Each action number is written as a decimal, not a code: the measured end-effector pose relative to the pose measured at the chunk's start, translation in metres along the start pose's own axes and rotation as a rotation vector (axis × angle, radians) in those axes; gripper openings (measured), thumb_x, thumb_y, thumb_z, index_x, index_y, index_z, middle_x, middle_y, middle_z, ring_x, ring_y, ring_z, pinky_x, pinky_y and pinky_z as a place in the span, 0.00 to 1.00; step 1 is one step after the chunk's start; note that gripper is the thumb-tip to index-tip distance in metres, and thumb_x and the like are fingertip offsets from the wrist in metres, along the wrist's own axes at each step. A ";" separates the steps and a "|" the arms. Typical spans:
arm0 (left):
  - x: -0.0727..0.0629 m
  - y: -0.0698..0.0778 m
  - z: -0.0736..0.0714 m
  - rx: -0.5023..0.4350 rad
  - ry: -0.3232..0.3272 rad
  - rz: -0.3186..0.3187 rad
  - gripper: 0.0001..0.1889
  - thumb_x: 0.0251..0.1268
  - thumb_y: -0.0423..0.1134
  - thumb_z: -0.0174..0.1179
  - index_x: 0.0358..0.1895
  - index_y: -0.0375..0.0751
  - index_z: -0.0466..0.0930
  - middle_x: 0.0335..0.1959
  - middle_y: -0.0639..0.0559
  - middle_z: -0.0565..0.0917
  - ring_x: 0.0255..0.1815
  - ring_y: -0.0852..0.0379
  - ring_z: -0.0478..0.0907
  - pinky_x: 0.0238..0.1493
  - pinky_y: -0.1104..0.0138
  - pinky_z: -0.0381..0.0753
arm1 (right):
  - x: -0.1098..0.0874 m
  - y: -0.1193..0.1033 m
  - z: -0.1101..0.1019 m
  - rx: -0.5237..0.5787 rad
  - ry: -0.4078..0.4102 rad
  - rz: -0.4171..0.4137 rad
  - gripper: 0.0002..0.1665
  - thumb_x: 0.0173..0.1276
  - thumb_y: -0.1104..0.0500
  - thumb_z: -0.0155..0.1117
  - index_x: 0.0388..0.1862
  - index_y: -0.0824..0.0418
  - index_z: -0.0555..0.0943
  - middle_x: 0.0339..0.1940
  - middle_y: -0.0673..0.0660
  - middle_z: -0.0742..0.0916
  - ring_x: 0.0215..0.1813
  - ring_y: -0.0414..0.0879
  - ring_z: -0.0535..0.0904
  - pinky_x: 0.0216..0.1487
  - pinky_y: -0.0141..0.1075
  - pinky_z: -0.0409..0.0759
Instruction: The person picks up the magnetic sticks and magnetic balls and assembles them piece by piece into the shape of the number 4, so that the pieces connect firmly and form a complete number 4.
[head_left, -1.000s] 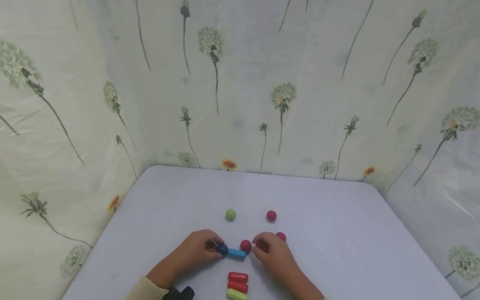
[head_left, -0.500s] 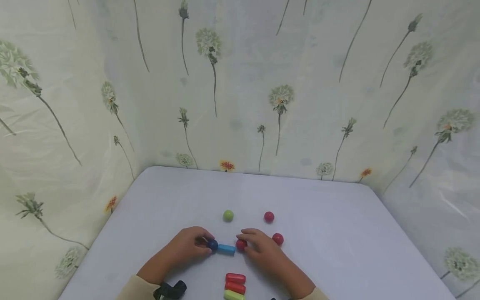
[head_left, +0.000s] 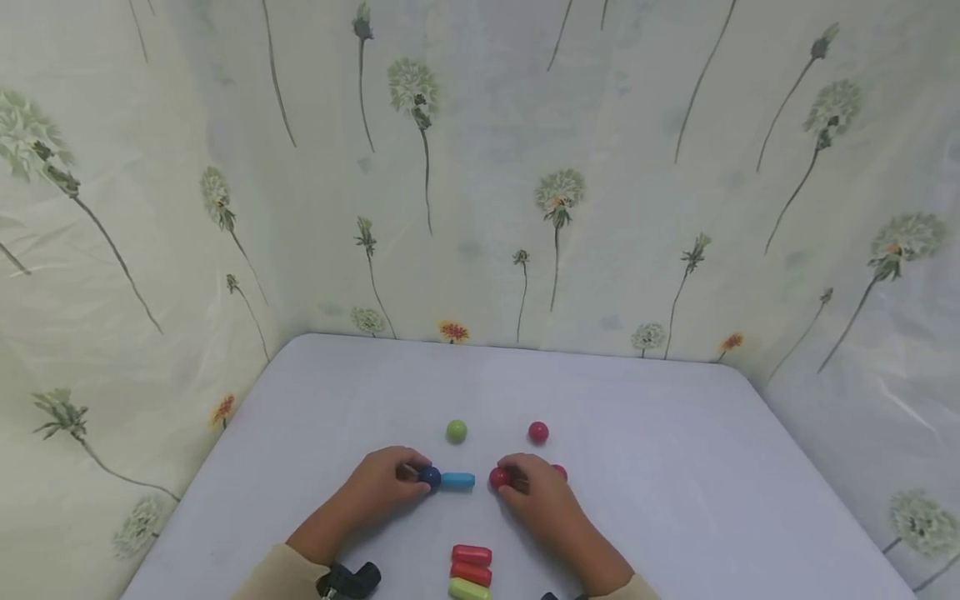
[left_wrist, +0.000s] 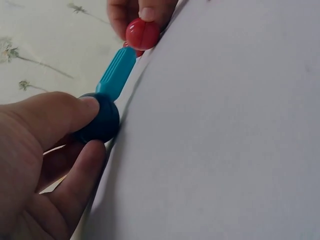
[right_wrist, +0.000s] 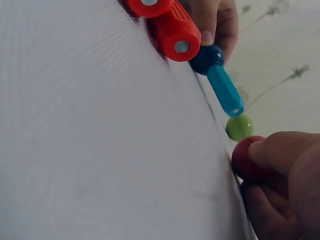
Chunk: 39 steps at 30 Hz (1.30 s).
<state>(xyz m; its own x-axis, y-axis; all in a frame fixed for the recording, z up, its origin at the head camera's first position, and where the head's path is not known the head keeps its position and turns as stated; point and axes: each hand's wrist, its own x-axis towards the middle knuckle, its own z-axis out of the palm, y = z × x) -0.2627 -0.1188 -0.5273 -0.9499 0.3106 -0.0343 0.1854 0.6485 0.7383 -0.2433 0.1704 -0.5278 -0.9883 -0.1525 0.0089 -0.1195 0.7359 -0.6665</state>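
Observation:
My left hand [head_left: 386, 483] pinches a dark blue ball [left_wrist: 102, 120] between thumb and fingers. A light blue magnetic stick [head_left: 458, 480] juts from that ball toward the right, its free end bare. Across a small gap, my right hand [head_left: 542, 492] pinches a red ball [head_left: 499, 477] by thumb and fingertips. In the right wrist view, the light blue stick [right_wrist: 225, 91] has a small metal spot at its tip and points toward the red ball [right_wrist: 250, 159].
A green ball [head_left: 456, 431] and a red ball [head_left: 537, 432] lie farther back; another red one [head_left: 560, 472] is partly hidden behind my right hand. Two red sticks [head_left: 471, 563] and a yellow-green stick [head_left: 470, 589] lie near the front of the white table [head_left: 637, 442].
My right hand has closed on the nearer red ball and moved it away from the stick's end. The light blue stick has swung from slanted to nearly level with the dark blue ball.

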 end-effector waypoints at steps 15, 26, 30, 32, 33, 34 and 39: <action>0.021 0.010 0.007 0.014 -0.007 0.016 0.17 0.63 0.43 0.75 0.55 0.52 0.88 0.50 0.56 0.87 0.50 0.57 0.84 0.56 0.54 0.86 | 0.001 0.000 -0.003 0.074 0.058 0.041 0.20 0.68 0.57 0.76 0.57 0.50 0.83 0.53 0.47 0.88 0.62 0.48 0.86 0.61 0.48 0.85; 0.019 0.011 0.013 -0.025 0.011 0.010 0.17 0.64 0.43 0.74 0.56 0.49 0.88 0.49 0.55 0.87 0.50 0.57 0.84 0.56 0.53 0.85 | 0.005 -0.001 0.002 0.107 0.030 0.045 0.18 0.69 0.57 0.75 0.57 0.49 0.83 0.54 0.47 0.88 0.64 0.48 0.85 0.61 0.48 0.85; 0.017 0.008 0.016 -0.041 0.016 0.020 0.17 0.64 0.43 0.74 0.56 0.49 0.88 0.49 0.56 0.87 0.50 0.57 0.84 0.56 0.54 0.86 | 0.003 0.000 0.005 0.094 0.028 0.052 0.19 0.69 0.55 0.76 0.56 0.48 0.83 0.53 0.47 0.88 0.63 0.49 0.85 0.60 0.49 0.85; 0.016 0.008 0.017 -0.040 0.017 0.022 0.17 0.64 0.43 0.74 0.55 0.49 0.88 0.49 0.56 0.87 0.49 0.58 0.84 0.55 0.54 0.86 | 0.003 0.002 0.006 0.091 0.027 0.053 0.19 0.68 0.55 0.76 0.56 0.48 0.83 0.53 0.47 0.88 0.63 0.49 0.85 0.60 0.49 0.86; 0.016 0.008 0.017 -0.035 0.018 0.023 0.17 0.64 0.43 0.74 0.55 0.49 0.88 0.49 0.56 0.87 0.49 0.58 0.84 0.55 0.54 0.86 | 0.003 0.002 0.006 0.092 0.028 0.050 0.19 0.68 0.55 0.76 0.56 0.48 0.82 0.53 0.47 0.88 0.63 0.49 0.85 0.60 0.49 0.86; 0.015 0.008 0.017 -0.033 0.019 0.022 0.17 0.64 0.42 0.74 0.55 0.49 0.88 0.49 0.56 0.87 0.49 0.58 0.84 0.55 0.54 0.86 | 0.003 0.002 0.006 0.090 0.028 0.048 0.19 0.68 0.55 0.76 0.56 0.49 0.82 0.54 0.47 0.88 0.63 0.49 0.85 0.60 0.49 0.86; 0.014 0.010 0.017 -0.025 0.019 0.016 0.17 0.64 0.43 0.74 0.56 0.49 0.88 0.49 0.56 0.87 0.50 0.57 0.84 0.56 0.54 0.86 | 0.002 0.002 0.006 0.095 0.029 0.043 0.19 0.69 0.56 0.76 0.56 0.49 0.82 0.53 0.47 0.88 0.63 0.48 0.85 0.60 0.49 0.86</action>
<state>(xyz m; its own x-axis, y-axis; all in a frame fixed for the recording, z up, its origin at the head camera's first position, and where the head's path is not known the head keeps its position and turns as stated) -0.2700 -0.0967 -0.5319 -0.9515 0.3076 -0.0099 0.1944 0.6257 0.7554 -0.2453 0.1673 -0.5340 -0.9948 -0.1022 -0.0005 -0.0690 0.6749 -0.7347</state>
